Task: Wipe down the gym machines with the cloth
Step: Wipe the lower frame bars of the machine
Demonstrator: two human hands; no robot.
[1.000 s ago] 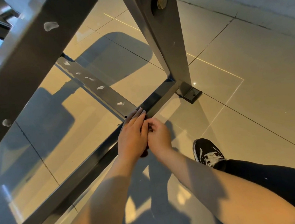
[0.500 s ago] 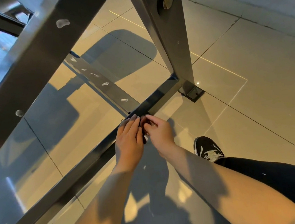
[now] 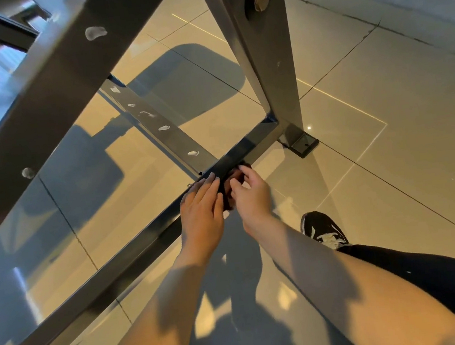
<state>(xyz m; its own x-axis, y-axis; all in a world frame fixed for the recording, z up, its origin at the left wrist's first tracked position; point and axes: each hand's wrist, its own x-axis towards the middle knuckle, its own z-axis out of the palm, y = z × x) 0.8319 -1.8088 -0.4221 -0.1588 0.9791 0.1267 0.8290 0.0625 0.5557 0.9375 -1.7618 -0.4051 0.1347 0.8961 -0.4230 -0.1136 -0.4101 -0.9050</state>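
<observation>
A dark steel gym machine frame stands on the tiled floor. Its low floor bar runs from the bottom left up to an upright post. My left hand lies on that bar with its fingers straight. Right beside it, my right hand curls its fingers and thumb around a small dark cloth bunched against the bar's near side. The hands hide most of the cloth.
A thick diagonal beam crosses overhead at the left, marked with white smears. A flat cross bar with more smears meets the floor bar just beyond my hands. A bolted foot plate sits by the post. My black shoe stands at the right.
Both hands have slid a little along the floor bar toward the upright post. The right hand's fingers have loosened and shifted on the cloth.
</observation>
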